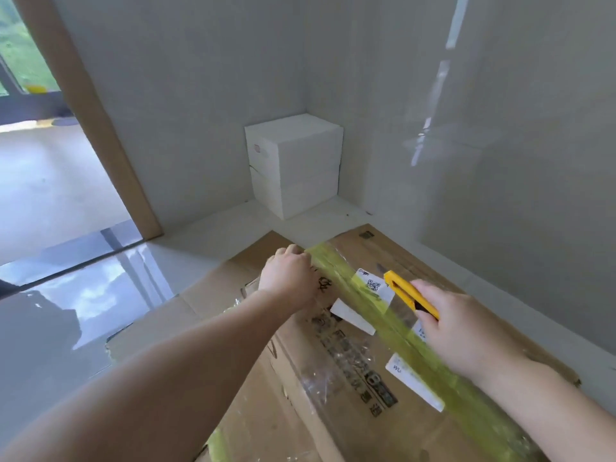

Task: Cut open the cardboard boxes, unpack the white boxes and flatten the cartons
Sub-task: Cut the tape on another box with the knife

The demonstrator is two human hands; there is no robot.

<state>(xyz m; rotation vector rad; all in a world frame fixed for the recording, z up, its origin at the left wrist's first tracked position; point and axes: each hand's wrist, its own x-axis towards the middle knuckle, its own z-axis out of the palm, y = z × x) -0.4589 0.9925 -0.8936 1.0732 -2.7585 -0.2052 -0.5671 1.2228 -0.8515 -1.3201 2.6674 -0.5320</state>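
Two pale grey walls [206, 78] meet in a corner above a glossy light floor [76, 308], and everything else is placed here by the big brown cardboard carton [333, 371] that fills the lower middle of the view. Beyond the carton's far end, tucked into the wall corner, stands a stack of plain white boxes [295, 165], well apart from the carton. To the carton's far left a tan door frame [100, 128] edges an opening onto greenery.

Under the carton's left side lies a flattened sheet of brown cardboard [213, 295], spread on the floor. Along the carton's top, from its far edge down to the near right, runs a wide strip of yellow-green translucent tape [393, 328], laid over several white paper labels [373, 285], one bearing a printed square code. Black printed characters run along the carton's top left of the tape.

At the carton's far edge the left hand [288, 278] rests with its fingers curled down over the rim, right beside the tape's far end; what lies under the fingertips is hidden. Over the tape's middle the right hand [466, 331] grips a yellow plastic utility knife [410, 300], fingers wrapped round the handle, its tip pointing toward the carton's far end just beside the coded label. Whether the blade touches the tape cannot be told.
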